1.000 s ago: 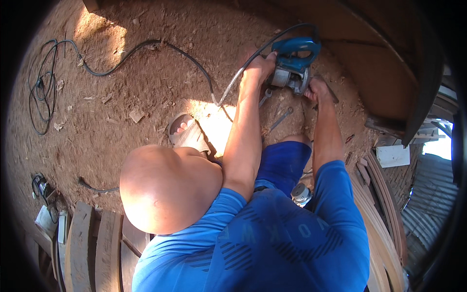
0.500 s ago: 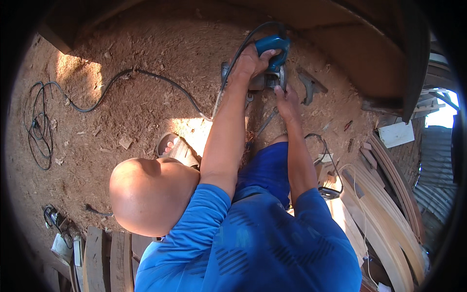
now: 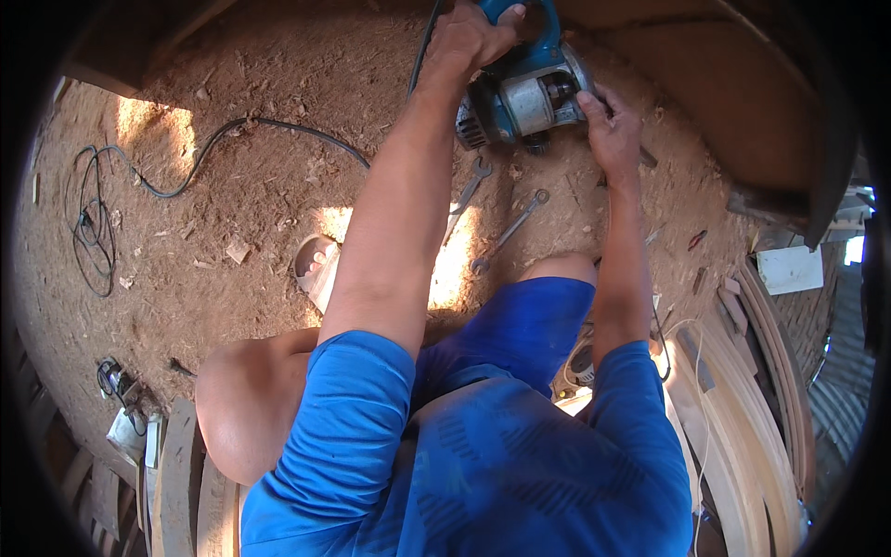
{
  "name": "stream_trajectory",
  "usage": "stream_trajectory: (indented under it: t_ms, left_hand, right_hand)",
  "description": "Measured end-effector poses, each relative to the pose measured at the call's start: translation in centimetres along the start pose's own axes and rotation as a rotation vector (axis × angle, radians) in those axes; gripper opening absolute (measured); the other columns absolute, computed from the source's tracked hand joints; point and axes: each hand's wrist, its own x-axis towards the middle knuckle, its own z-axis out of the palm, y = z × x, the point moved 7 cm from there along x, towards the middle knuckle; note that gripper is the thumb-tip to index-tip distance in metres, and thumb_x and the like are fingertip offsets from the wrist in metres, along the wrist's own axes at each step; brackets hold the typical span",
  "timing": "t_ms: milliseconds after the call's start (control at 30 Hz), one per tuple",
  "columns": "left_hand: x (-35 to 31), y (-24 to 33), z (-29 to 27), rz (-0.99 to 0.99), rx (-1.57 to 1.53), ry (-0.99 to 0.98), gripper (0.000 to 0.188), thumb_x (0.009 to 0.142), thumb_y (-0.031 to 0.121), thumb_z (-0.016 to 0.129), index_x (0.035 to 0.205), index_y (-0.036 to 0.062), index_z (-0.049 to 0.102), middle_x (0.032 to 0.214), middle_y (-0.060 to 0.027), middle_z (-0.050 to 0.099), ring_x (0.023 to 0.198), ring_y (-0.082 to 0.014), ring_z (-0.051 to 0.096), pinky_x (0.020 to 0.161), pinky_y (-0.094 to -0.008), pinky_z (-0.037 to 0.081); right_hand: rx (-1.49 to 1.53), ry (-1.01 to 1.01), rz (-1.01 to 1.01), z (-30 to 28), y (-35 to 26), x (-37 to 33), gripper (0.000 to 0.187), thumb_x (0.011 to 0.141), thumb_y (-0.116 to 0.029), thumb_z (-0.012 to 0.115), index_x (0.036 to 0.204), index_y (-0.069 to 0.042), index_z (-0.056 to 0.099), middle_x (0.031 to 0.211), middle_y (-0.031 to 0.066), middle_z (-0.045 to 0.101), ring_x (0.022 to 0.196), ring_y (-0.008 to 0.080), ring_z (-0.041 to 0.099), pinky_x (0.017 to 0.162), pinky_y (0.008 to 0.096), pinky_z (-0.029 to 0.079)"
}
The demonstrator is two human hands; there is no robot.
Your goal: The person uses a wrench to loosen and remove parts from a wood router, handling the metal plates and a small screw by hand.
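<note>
A teal and silver electric router (image 3: 529, 104) is held tilted above the dirt floor near the top of the view. My left hand (image 3: 471, 37) is closed around its teal handle, whose top runs out of the picture. My right hand (image 3: 613, 130) grips the rim of the round metal base, thumb on the near edge. Between base and motor housing, an opening shows the collet area; whether a bit is fitted cannot be made out. Below the router, an open-end wrench (image 3: 471, 186) and a second, longer wrench (image 3: 509, 232) lie on the ground.
A black cable (image 3: 269, 122) snakes leftward to a loose coil (image 3: 91, 223). A large brown wooden piece (image 3: 705, 102) overhangs the upper right. Curved planks (image 3: 742, 418) are stacked at right, others at lower left near a small power tool (image 3: 113, 379). Shavings cover the dirt.
The router has come up and turned, so its collet opening shows more. My right hand has moved up along the base rim. Both wrenches are in fuller view, and my left knee has shifted downward.
</note>
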Motion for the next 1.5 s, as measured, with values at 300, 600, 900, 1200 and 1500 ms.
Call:
stream_trajectory:
  t_ms: [300, 600, 900, 1200, 1500]
  left_hand:
    - [2.6, 1.3, -1.2, -0.060, 0.052, 0.055, 0.076, 0.090, 0.066, 0.051, 0.123, -0.0022, 0.062, 0.123, -0.0293, 0.062, 0.121, -0.0411, 0.058, 0.100, -0.0485, 0.047]
    - [2.5, 2.9, -0.8, -0.033, -0.034, -0.115, 0.067, 0.089, 0.060, 0.057, 0.112, -0.0019, 0.068, 0.109, -0.0256, 0.070, 0.113, -0.0405, 0.063, 0.096, -0.0481, 0.049]
    - [2.2, 3.1, -1.1, -0.119, 0.111, -0.021, 0.072, 0.091, 0.060, 0.054, 0.132, 0.0005, 0.057, 0.127, -0.0289, 0.061, 0.123, -0.0420, 0.056, 0.104, -0.0481, 0.044]
    - [2.1, 3.4, -1.2, -0.103, 0.107, 0.000, 0.074, 0.090, 0.061, 0.053, 0.133, 0.0005, 0.057, 0.133, -0.0294, 0.057, 0.128, -0.0431, 0.052, 0.107, -0.0480, 0.042]
    - [1.8, 4.9, -1.0, -0.034, 0.147, -0.059, 0.073, 0.089, 0.060, 0.056, 0.128, -0.0006, 0.060, 0.128, -0.0309, 0.059, 0.124, -0.0437, 0.055, 0.105, -0.0487, 0.044]
  right_hand:
    - [0.350, 0.031, -0.154, -0.2, -0.7, 4.8, 0.033, 0.095, -0.025, 0.068, 0.114, 0.002, 0.070, 0.099, 0.0042, 0.070, 0.092, 0.0101, 0.061, 0.085, 0.0265, 0.048]
    - [0.446, 0.025, -0.163, -0.2, 1.3, 5.2, 0.038, 0.097, -0.027, 0.067, 0.117, 0.005, 0.066, 0.104, 0.0062, 0.069, 0.095, 0.0110, 0.060, 0.087, 0.0267, 0.047]
    - [0.495, -0.007, -0.138, 0.0, 1.8, 4.7, 0.044, 0.095, -0.033, 0.069, 0.118, 0.005, 0.066, 0.105, 0.0064, 0.069, 0.096, 0.0112, 0.059, 0.088, 0.0272, 0.047]
    - [0.570, -0.021, -0.086, 0.3, 2.1, 4.5, 0.044, 0.097, -0.032, 0.066, 0.119, 0.006, 0.064, 0.106, 0.0080, 0.069, 0.099, 0.0122, 0.061, 0.090, 0.0277, 0.047]
    - [0.642, -0.209, 0.450, 1.4, 10.6, 5.7, 0.035, 0.101, -0.020, 0.059, 0.127, 0.004, 0.060, 0.114, 0.0097, 0.070, 0.097, 0.0148, 0.067, 0.087, 0.0278, 0.054]
